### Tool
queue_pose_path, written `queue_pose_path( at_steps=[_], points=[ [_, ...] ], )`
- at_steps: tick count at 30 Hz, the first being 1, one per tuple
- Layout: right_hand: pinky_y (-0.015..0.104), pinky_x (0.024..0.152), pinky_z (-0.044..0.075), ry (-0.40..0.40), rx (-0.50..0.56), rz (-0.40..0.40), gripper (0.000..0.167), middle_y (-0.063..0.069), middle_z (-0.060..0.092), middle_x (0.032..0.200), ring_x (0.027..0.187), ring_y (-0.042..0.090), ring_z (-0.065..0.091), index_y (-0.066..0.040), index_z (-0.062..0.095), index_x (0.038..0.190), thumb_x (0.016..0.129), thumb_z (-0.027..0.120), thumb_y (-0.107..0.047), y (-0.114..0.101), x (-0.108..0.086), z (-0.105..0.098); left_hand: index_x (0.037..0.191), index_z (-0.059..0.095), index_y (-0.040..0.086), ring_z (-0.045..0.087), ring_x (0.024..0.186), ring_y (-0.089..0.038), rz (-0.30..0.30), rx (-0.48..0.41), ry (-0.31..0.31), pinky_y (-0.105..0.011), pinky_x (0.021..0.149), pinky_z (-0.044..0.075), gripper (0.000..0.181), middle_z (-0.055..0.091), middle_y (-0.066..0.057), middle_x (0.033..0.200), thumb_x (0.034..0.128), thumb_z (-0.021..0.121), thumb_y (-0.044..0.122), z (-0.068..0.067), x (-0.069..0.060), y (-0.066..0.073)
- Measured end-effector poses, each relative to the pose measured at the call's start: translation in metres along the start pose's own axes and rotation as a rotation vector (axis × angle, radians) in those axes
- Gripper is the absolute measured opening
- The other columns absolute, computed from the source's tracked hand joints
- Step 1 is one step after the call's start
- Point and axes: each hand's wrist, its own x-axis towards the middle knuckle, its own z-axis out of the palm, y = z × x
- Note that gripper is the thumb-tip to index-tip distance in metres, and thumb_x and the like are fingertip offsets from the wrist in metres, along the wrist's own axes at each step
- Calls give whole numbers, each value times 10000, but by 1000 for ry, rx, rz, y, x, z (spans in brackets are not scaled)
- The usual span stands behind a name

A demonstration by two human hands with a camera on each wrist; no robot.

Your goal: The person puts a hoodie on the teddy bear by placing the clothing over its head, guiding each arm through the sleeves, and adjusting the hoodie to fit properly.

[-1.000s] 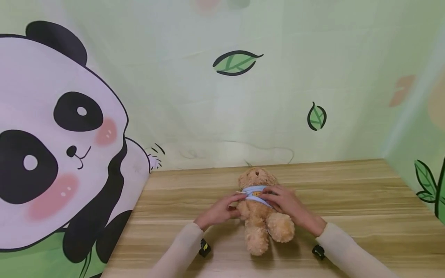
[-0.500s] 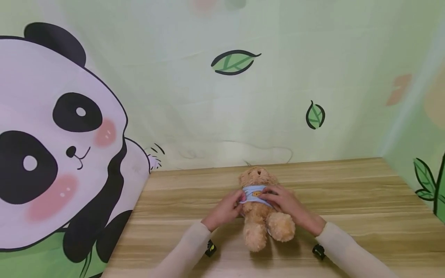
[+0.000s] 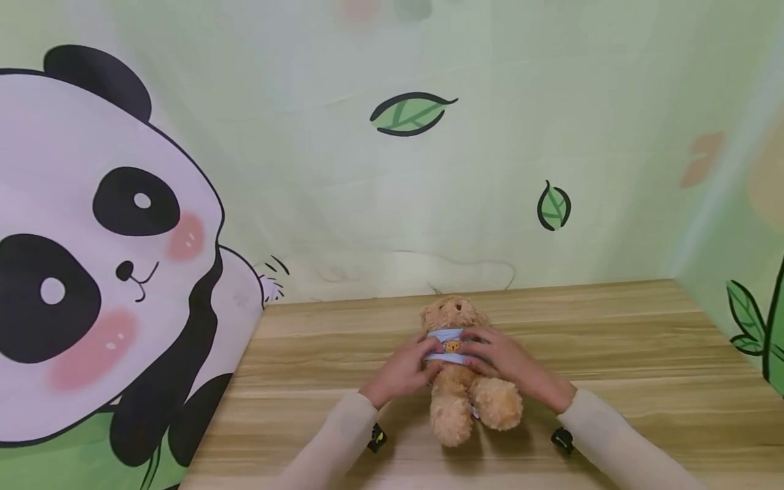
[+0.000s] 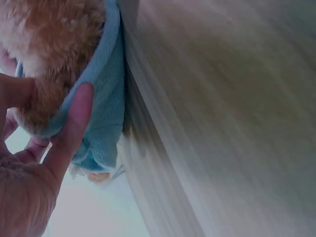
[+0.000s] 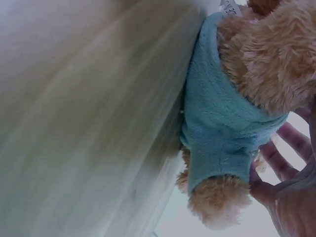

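A light-brown teddy bear lies on its back, head toward the wall. It wears a short blue shirt with a small bear face on the chest. My left hand pinches the shirt's lower edge at the bear's side; in the left wrist view its thumb presses the blue cloth from outside. My right hand rests on the other side of the shirt, its fingers spread over the front. In the right wrist view a furry arm pokes out of the shirt's sleeve, and those fingers look fairly straight.
The bear lies on a wood-grain table whose far edge meets a green wall cloth. A large panda is printed on the cloth at left. Small black devices sit under both wrists.
My left hand has shifted right and farther over the shirt, and its lower edge lies straighter across the belly. My right hand has hardly moved.
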Motion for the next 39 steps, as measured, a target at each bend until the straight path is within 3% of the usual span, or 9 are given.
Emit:
queue_pose_path(
  at_steps=[6,10,13,18,22,25,27,32,39],
  points=[
    [451,807,547,-56,-39,39,223,101,686,1119,1022,314,630,-140,717,1001,798,784,-200,-7,6,-1,947,509,163,449,746,-130,58,245,62,-221,645,379,145,488,-20,908,909,628,89,6,1,4],
    [466,815,540,-48,-111,8,245,60,694,1131,1041,302,631,-186,715,1011,785,785,-250,-9,6,1,980,520,182,462,694,-130,57,388,85,-224,585,382,194,481,-26,941,881,650,76,11,-2,5],
    [465,823,542,-35,-140,-26,223,60,695,1145,1053,305,635,-188,710,1013,815,758,-278,-7,4,3,1017,531,203,495,679,-123,38,441,84,-218,556,402,249,484,-19,972,856,676,81,14,-2,5],
    [417,803,570,-30,-133,-52,197,90,692,1185,1090,322,636,-164,715,1029,911,674,-317,-3,0,6,1054,519,192,545,810,-161,-32,446,65,-254,603,467,283,516,-18,1005,843,700,139,8,1,8],
    [408,807,570,-56,-114,-45,202,89,685,1212,1121,312,624,-164,713,1055,902,687,-293,-2,-1,7,1112,496,215,522,953,-183,-91,338,-31,-275,697,471,388,501,-11,1102,807,729,161,-1,1,7],
    [405,815,569,-62,-108,-54,216,84,688,1209,1111,305,626,-162,716,1062,873,717,-267,-3,-1,7,1122,501,211,522,991,-193,-103,266,-73,-284,756,471,375,499,-14,1123,819,707,129,-3,0,7],
    [409,812,570,-54,-106,-61,217,84,695,1199,1095,306,631,-157,721,1059,868,723,-260,-4,-1,7,1101,518,198,533,980,-200,-87,260,-63,-291,770,481,327,512,-20,1110,837,678,89,-2,0,7],
    [421,809,570,-48,-90,-55,203,83,704,1183,1078,315,633,-159,723,1044,858,736,-240,-4,0,5,1052,533,193,529,948,-192,-41,374,-4,-284,758,492,279,532,-4,1091,857,674,50,3,2,7],
    [420,796,571,-57,-75,-50,230,79,707,1162,1076,325,633,-178,717,1015,795,781,-205,-4,0,5,1093,528,196,526,954,-186,13,546,20,-273,741,498,368,540,9,1126,814,748,100,7,1,6]
  ],
)
